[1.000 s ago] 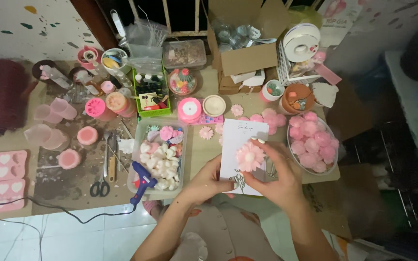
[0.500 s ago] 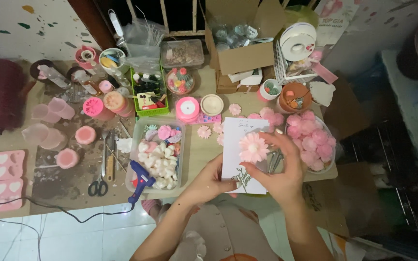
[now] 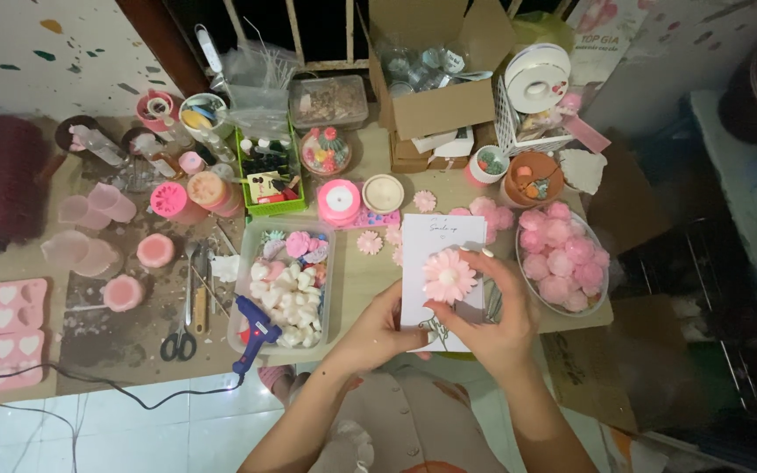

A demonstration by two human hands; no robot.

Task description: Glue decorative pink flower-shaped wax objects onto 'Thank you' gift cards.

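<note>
Both hands, left and right, are pinching a pink flower onto the white card at the table edge, so any slip risks seating it crooked.

white card lower part hidden by hands

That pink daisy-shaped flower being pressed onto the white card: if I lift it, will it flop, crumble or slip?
The pink flower looks moulded and stiff, so it probably won't flop. Its thin petals seem fragile at the tips. The right hand pinches it by the edge, and it seems light; the white card beneath would likely bend first.
</note>
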